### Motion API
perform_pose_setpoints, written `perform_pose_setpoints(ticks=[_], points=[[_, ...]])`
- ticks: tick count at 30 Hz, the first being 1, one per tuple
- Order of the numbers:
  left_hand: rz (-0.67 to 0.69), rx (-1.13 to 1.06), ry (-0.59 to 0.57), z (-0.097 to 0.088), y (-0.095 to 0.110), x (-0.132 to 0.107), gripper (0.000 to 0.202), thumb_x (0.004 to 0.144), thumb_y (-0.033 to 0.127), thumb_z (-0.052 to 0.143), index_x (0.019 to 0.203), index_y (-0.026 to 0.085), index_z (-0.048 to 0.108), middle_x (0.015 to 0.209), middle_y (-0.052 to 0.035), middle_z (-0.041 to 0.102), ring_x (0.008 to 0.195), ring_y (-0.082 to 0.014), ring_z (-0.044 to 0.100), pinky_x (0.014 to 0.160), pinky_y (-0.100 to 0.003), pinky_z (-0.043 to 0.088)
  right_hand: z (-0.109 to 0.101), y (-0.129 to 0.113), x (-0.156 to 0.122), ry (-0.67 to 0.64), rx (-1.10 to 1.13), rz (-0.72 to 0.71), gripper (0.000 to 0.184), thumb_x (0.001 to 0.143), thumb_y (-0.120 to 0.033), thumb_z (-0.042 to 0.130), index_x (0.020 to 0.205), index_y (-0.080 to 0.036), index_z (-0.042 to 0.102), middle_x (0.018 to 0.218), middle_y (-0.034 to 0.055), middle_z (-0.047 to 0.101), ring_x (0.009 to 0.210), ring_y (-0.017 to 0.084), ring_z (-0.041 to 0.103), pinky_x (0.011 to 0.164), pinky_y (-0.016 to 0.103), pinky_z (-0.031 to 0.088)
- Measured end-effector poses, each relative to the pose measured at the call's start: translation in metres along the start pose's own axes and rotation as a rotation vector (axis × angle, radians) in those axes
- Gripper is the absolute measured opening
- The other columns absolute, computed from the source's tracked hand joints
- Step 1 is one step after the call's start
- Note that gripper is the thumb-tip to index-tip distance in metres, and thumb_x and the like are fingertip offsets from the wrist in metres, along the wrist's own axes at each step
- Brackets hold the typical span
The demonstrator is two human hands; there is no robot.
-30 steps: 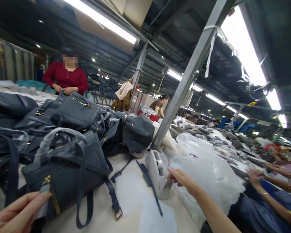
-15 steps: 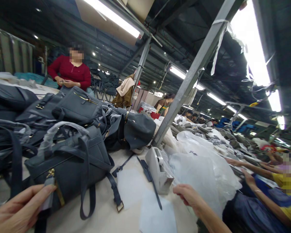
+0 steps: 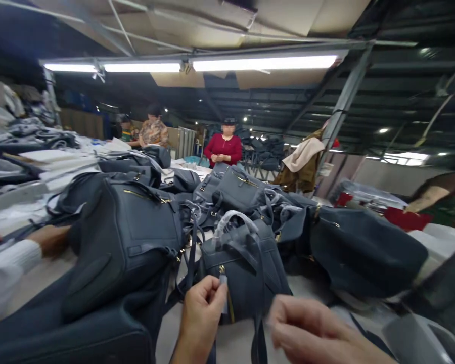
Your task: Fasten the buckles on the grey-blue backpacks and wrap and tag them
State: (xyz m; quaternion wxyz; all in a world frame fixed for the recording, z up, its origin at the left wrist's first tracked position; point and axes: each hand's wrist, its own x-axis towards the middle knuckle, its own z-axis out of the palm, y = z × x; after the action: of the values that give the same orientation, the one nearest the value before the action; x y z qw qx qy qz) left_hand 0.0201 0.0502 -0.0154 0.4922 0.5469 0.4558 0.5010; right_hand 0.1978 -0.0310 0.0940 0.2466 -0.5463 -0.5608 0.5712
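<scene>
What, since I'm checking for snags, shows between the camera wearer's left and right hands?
In the head view, between the left hand and right hand show the lower front of the dark bag, its hanging strap and pale tabletop.

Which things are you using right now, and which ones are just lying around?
In use:
zip pull, held by the left hand
its dark bag
right hand, blurred

Just lying around:
bags heaped behind
big bag at right
draped pale cloth

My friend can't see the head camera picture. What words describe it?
A person's left hand pinches the zipper pull of a dark bag, with the blurred right hand close by. More dark bags surround it, and someone in red is beyond them.
</scene>
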Motion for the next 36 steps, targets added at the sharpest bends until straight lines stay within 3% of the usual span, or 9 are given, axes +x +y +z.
perform_pose_setpoints(ticks=[3,8,19,22,26,28,30,33,36], points=[[0.062,0.046,-0.005,-0.002,0.003,-0.003,0.038,0.077,0.05,0.059,0.059,0.017,0.054,0.057,0.0041,0.038,0.055,-0.011,0.035,0.051,-0.022,0.028,0.019,-0.044,0.048,-0.019,-0.11,-0.115,0.025,0.073,-0.041,0.058,0.063,-0.021,0.046,0.051,-0.0074,0.037,0.047,0.008,0.026,0.045,0.021,0.02],[0.124,0.147,0.084,-0.007,0.01,-0.003,0.033,0.079,0.042,0.058,0.058,0.017,0.058,0.06,0.0018,0.045,0.057,-0.0122,0.041,0.053,-0.023,0.03,0.01,-0.035,0.094,0.146,-0.581,-0.184,0.019,0.075,-0.018,0.048,0.056,-0.02,0.045,0.054,-0.0046,0.044,0.054,0.01,0.039,0.051,0.023,0.027],[0.11,0.123,0.063,-0.009,0.004,-0.007,0.024,0.078,0.035,0.064,0.062,0.018,0.061,0.055,0.0016,0.053,0.051,-0.0123,0.047,0.05,-0.021,0.033,0.014,-0.022,0.107,0.26,-0.697,-0.081,0.025,0.076,-0.025,0.051,0.053,-0.021,0.045,0.054,-0.0027,0.049,0.057,0.013,0.046,0.05,0.027,0.024],[0.153,0.12,0.196,-0.004,0.004,-0.012,0.007,0.075,0.027,0.068,0.08,0.022,0.068,0.056,0.0021,0.057,0.051,-0.0141,0.052,0.052,-0.022,0.038,0.017,-0.025,0.108,0.251,-0.712,-0.06,0.026,0.076,-0.022,0.05,0.051,-0.021,0.045,0.052,-0.0023,0.051,0.055,0.013,0.047,0.05,0.026,0.025],[0.286,0.105,0.313,0.001,0.006,-0.015,0.03,0.075,0.022,0.066,0.105,0.025,0.073,0.072,-0.0042,0.069,0.072,-0.0208,0.065,0.077,-0.026,0.047,0.014,-0.023,0.111,0.197,-0.664,-0.07,0.025,0.074,-0.021,0.049,0.049,-0.021,0.048,0.047,-0.0027,0.05,0.05,0.012,0.047,0.048,0.025,0.027],[0.241,0.079,0.227,-0.003,0.009,-0.012,0.024,0.074,0.025,0.069,0.096,0.024,0.076,0.074,-0.0062,0.07,0.074,-0.022,0.065,0.076,-0.028,0.048,0.011,-0.02,0.112,0.168,-0.602,-0.075,0.025,0.072,-0.022,0.049,0.048,-0.02,0.049,0.043,-0.0035,0.047,0.046,0.011,0.046,0.047,0.024,0.028],[0.108,0.013,0.107,-0.009,0.014,-0.007,0.021,0.071,0.033,0.073,0.086,0.02,0.077,0.063,-0.0041,0.065,0.059,-0.0182,0.059,0.06,-0.026,0.047,0.009,-0.017,0.112,0.147,-0.505,-0.056,0.022,0.07,-0.023,0.05,0.048,-0.02,0.052,0.041,-0.0042,0.046,0.043,0.01,0.043,0.044,0.023,0.028],[-0.151,-0.194,-0.041,-0.019,0.023,0.0,0.038,0.06,0.048,0.079,0.076,0.014,0.072,0.05,0.0016,0.054,0.041,-0.0093,0.042,0.039,-0.021,0.032,0.008,-0.016,0.108,0.095,-0.34,0.036,0.016,0.066,-0.024,0.052,0.051,-0.02,0.054,0.039,-0.0052,0.046,0.037,0.008,0.036,0.038,0.022,0.023],[-0.332,-0.419,-0.086,-0.024,0.028,0.003,0.048,0.048,0.048,0.086,0.076,0.012,0.07,0.051,0.0031,0.053,0.039,-0.0047,0.038,0.037,-0.016,0.025,0.009,-0.016,0.101,0.028,-0.193,0.083,0.016,0.065,-0.028,0.054,0.052,-0.021,0.052,0.038,-0.0067,0.043,0.033,0.006,0.029,0.035,0.021,0.016]])
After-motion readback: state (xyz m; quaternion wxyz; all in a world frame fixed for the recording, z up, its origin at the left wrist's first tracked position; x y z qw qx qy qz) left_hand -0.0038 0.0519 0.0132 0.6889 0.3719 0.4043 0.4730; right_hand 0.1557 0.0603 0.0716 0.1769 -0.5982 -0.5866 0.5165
